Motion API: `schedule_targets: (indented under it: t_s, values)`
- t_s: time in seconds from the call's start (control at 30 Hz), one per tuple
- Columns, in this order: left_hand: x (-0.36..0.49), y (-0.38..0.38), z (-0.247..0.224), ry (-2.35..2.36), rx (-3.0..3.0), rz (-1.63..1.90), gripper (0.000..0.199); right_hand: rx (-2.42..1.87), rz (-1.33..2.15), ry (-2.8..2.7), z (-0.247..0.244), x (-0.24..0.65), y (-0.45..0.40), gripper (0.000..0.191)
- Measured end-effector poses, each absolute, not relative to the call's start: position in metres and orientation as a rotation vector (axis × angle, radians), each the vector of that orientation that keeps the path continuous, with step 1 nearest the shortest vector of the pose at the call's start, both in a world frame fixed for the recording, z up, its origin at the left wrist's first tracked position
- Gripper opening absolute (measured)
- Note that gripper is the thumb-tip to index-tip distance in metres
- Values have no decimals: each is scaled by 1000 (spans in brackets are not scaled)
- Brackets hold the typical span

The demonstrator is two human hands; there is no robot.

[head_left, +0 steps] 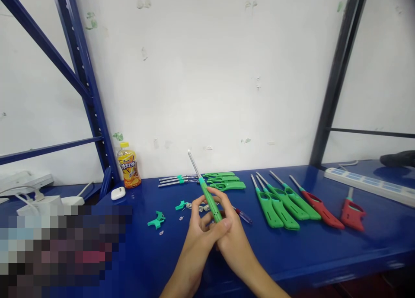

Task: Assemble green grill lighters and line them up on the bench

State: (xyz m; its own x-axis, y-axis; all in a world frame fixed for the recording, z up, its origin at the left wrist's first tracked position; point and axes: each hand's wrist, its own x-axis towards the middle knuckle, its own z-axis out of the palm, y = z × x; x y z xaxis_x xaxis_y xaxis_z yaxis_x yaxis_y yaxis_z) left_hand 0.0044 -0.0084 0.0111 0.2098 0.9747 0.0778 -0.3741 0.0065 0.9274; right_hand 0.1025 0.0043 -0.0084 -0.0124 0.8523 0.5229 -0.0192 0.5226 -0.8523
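Observation:
Both hands are wrapped round a green long-neck gas lighter [211,201] over the middle of the blue table. Its metal tube slants up and to the left, away from me. My left hand [198,233] grips the lighter from the left, and my right hand [231,229] from the right, with a thumb near the handle's end. Just beyond the hands lie small clear parts [193,206] and teal trigger pieces [157,220]. A screwdriver [244,216] lies partly hidden behind my right hand.
Green lighters [269,207] lie in a row at right, beside red lighters [322,208]. Metal tubes [171,183] and green handle shells [228,185] lie at the back. A drink bottle [129,166], white earbud case [118,193] and power strip [372,186] flank them.

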Motion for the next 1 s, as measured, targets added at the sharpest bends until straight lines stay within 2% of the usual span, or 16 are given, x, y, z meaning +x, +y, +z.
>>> schedule_targets:
  t_s: [0.4,0.67,0.8,0.9,1.0]
  values:
    - [5,-8,11,750,1041,1236,92,-778,819,-1417,-8,103,5,61]
    - [5,-8,11,738,1028,1243,97,-759,837,-1403,-6,101,3,63]
    - [3,-1,4,791,1057,1237,98,-750,1061,-1312,-5,105,6,66]
    - [2,8,-4,794,1095,1176,108,-756,1350,-1086,1,114,11,64]
    - [0,14,-7,759,1038,1075,109,-794,1275,-1034,12,128,16,66]
